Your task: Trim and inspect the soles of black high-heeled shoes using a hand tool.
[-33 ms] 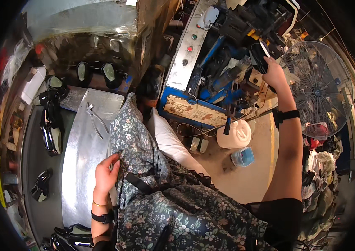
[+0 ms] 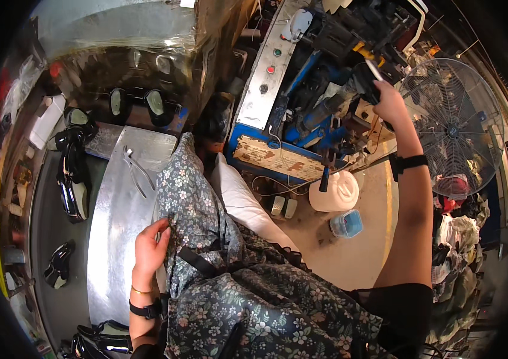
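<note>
My right hand point(image 2: 389, 105) reaches out to the far right, closed around a black shoe point(image 2: 366, 82) with a pale edge. The shoe is held against the dark parts of a blue machine point(image 2: 325, 128), and its far end blends into them. My left hand point(image 2: 151, 246) rests beside my floral apron point(image 2: 185, 197), over the edge of a metal tabletop point(image 2: 107, 239). Its thumb and fingers are loosely bent and apart, with nothing visible in them. Metal pliers point(image 2: 136, 173) lie on the tabletop beyond that hand.
Black shoes point(image 2: 74, 191) stand along a dark conveyor belt point(image 2: 56, 233) at left. A control panel point(image 2: 266, 90) with buttons runs up the machine. A large fan point(image 2: 452, 128) stands right of my arm. A white jug point(image 2: 334, 191) and a blue tub point(image 2: 347, 224) sit on the floor.
My right hand has shifted slightly left and tilted the black shoe, so its pale edge now leans further over toward the machine. My left hand has barely moved.
</note>
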A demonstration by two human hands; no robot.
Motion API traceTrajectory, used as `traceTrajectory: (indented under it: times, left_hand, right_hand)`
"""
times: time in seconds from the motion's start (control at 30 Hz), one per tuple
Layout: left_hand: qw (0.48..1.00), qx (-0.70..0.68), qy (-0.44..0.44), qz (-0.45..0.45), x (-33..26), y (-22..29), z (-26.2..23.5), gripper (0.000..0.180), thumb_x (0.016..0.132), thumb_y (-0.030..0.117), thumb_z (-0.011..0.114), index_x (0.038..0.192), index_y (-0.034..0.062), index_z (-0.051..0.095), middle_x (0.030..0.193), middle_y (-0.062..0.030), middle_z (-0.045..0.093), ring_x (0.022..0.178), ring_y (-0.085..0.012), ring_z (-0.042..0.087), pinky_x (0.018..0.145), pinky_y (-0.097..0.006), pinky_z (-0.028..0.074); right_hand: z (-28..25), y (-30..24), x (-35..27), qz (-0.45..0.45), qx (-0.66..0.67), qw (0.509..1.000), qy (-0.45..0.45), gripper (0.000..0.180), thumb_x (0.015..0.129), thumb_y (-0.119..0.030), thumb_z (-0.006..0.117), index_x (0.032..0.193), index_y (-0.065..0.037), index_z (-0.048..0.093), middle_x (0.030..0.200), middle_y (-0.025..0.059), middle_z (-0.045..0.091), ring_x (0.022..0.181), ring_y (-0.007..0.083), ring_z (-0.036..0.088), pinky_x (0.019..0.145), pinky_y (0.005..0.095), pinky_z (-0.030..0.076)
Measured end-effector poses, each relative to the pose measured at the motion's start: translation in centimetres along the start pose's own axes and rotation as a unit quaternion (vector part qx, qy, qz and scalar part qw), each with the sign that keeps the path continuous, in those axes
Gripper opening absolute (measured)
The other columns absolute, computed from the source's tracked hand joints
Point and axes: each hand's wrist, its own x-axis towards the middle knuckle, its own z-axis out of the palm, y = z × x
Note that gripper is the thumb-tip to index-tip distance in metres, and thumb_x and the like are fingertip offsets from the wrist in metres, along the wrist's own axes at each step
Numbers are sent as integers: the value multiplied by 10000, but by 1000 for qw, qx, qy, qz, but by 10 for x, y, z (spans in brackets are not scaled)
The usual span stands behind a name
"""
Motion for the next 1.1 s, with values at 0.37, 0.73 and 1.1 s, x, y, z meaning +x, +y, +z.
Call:
traceTrajectory:
  times: [0.37,0.73,1.1]
  left_hand:
    - [999,-17,24,38,3,-11,-1,271,873,94,656,1125,-6,657,981,-185,706,903,-304,695,797,-352,533]
    - [959,204,195,1,57,-115,-81,445,839,225,684,1231,34,599,1334,-233,532,1242,-397,499,1049,-435,418]
    - [831,336,220,-385,203,-157,-241,740,696,450,810,1273,79,532,1249,-142,603,1205,-357,540,976,-434,476]
  right_hand:
    - [61,-46,-52,24,20,997,64,792,776,-414,761,1461,-262,396,1565,68,299,1322,527,353,1055,625,342]
    - [95,13,-40,-48,-26,983,177,597,937,-383,579,1468,-171,408,1494,148,417,1358,381,379,1132,509,247]
    - [92,-47,10,-56,-217,936,271,579,978,-341,548,1480,-117,365,1512,121,393,1322,445,410,1065,530,372]
